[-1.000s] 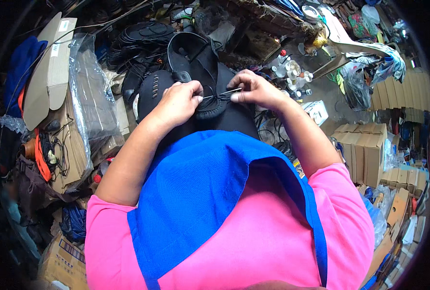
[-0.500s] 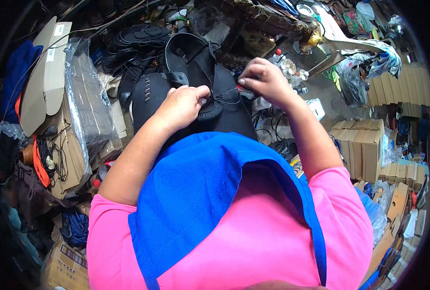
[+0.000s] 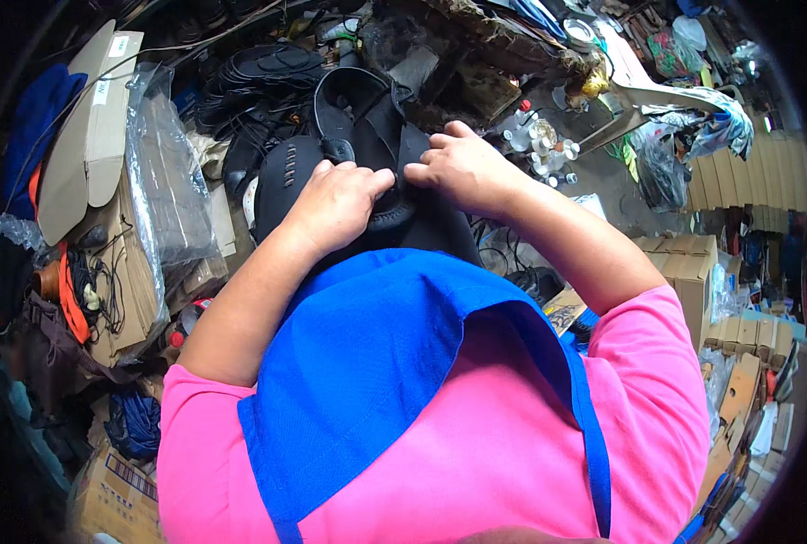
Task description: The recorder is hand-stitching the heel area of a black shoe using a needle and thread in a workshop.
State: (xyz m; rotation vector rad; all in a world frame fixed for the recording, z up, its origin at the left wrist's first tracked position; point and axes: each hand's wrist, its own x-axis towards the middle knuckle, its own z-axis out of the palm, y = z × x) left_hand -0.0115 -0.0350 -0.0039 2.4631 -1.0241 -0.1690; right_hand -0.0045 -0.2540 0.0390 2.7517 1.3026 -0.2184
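A black leather shoe (image 3: 329, 98) with an open, looped upper lies across my dark-clothed lap. My left hand (image 3: 338, 204) grips its near part, thumb and forefinger pressed together at the edge. Close to that edge, on the other side, my right hand (image 3: 465, 170) has its fingers curled into a pinch. What sits between those right fingertips is too small to make out. Below the hands, a ribbed or stitched rim (image 3: 391, 218) of the shoe shows. The blue apron (image 3: 358, 335) covers my front just under it.
Stacked black soles (image 3: 263, 77) lie beyond the shoe. At the left stand cardboard sheets (image 3: 91, 127) and a plastic-wrapped cardboard stack (image 3: 172, 172). Small white bottles (image 3: 541, 140) cluster at the right, with folded cardboard (image 3: 684, 272) nearer. A pale curved strip (image 3: 666, 95) hangs at the far right.
My right hand has come in leftward from beside the shoe to its edge, near my left hand. The dark thread that ran between shoe and right hand no longer shows.
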